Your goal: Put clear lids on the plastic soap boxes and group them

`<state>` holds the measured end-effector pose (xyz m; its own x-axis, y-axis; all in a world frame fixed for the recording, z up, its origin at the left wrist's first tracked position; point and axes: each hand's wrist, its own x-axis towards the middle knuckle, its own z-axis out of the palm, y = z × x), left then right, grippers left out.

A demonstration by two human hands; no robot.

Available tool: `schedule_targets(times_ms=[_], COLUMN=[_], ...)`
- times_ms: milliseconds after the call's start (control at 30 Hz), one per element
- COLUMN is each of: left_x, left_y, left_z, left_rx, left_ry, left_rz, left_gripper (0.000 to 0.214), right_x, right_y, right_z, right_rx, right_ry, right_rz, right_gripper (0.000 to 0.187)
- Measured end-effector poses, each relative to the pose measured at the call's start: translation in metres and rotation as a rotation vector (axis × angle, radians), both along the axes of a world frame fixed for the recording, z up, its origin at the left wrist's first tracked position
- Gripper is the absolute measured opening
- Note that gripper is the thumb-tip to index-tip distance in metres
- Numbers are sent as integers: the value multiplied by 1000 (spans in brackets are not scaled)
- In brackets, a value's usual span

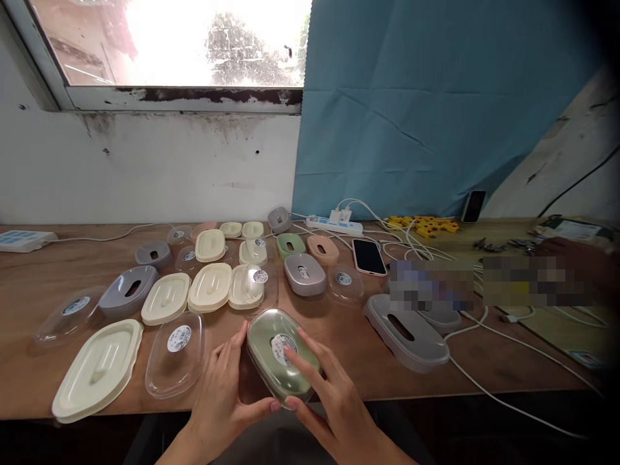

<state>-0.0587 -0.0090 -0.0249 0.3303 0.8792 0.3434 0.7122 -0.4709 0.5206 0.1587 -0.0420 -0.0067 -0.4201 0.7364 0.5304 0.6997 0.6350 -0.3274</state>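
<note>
In front of me at the table's front edge is a green oval plastic container (278, 355) under a clear lid with a round printed label. My left hand (230, 381) holds its left side, fingers along the edge and thumb at the near rim. My right hand (329, 387) grips it from the right, its fingertips on the lid and label and its thumb at the near rim. Just left of my left hand lies a loose clear lid (169, 371) with a label. A large cream lid (101, 371) rests farther left.
Several cream lids (210, 287), a grey slotted container piece (128, 294) and a lilac container (305, 274) stand behind. At right are a grey slotted piece (407, 332), a phone (369, 257), white cables and a power strip (334, 225). Another person's hand (576, 255) is at far right.
</note>
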Motion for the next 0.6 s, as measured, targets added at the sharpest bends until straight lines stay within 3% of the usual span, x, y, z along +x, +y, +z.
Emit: schedule_targets(times_ms=[333, 467, 600], left_x=[2, 3, 4], left_y=[1, 0, 3], left_z=[6, 11, 19], left_rx=[-28, -136, -274], left_ry=[-78, -210, -402], left_rz=[-48, -64, -84], left_gripper=[91, 82, 58], right_x=[2, 0, 1], right_y=[4, 4, 4], right_z=[11, 10, 9], right_rx=[-46, -34, -36], right_ry=[-41, -6, 17], right_rz=[19, 20, 10], right_gripper=[54, 55, 54])
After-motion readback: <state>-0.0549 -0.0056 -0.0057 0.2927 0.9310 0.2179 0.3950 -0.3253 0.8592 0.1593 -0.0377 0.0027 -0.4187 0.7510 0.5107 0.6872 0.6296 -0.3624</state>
